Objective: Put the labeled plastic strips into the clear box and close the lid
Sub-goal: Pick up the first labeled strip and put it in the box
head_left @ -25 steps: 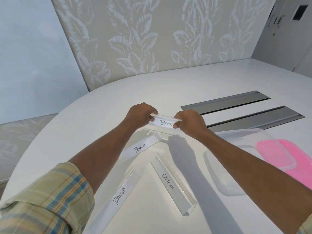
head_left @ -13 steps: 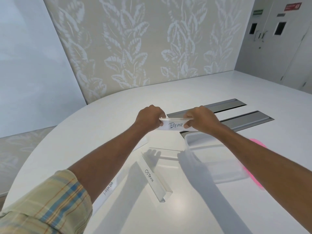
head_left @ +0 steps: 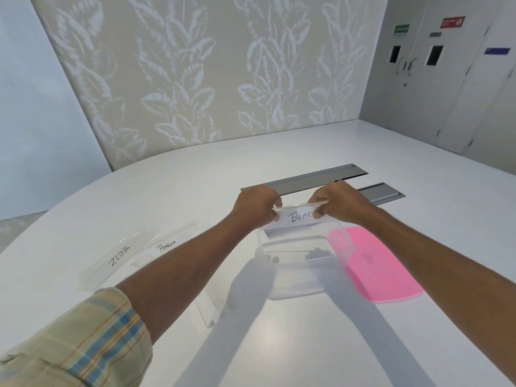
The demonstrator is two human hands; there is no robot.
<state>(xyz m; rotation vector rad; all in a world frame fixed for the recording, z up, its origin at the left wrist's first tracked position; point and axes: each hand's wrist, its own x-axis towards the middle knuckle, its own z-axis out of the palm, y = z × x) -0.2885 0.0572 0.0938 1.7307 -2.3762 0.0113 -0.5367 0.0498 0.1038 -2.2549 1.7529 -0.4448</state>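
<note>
Two bare hands meet over the middle of the white rounded counter point(head_left: 279, 344), and the rest is laid out around them. At the far left, a plaid yellow-and-blue sleeve point(head_left: 83, 342) covers the left upper forearm. Beyond it lies a clear plastic strip marked "ZEBRA" point(head_left: 118, 256) flat on the counter, and just beside that, to its right, a clear plastic strip with a white label reading "PENGUIN" point(head_left: 167, 245); the two lie close together at an angle, though blur hides whether their ends touch. Nearer the viewer, one end of another clear plastic strip point(head_left: 206, 308) shows from under the left forearm; its label is hidden.

The left hand point(head_left: 255, 205) pinches the left end of the clear plastic strip labelled "BEAR" point(head_left: 300, 216), its grip closed on it with fingers curled over the top edge and thumb below. The right hand point(head_left: 337, 202) has its grip clamped the same way on the right end. Held level between them, this strip hangs in the air above the far end of the clear rectangular plastic box point(head_left: 296, 280), which stands open on the counter, not touching it as far as can be seen. Shadows of the hands fall inside the box.

Touching or slightly under the box's right side lies the flat pink translucent lid point(head_left: 382, 269). Behind the hands, two grey metal slotted panels point(head_left: 307, 178) are set into the counter. Far right, grey double doors point(head_left: 416, 79) stand in the wall.
</note>
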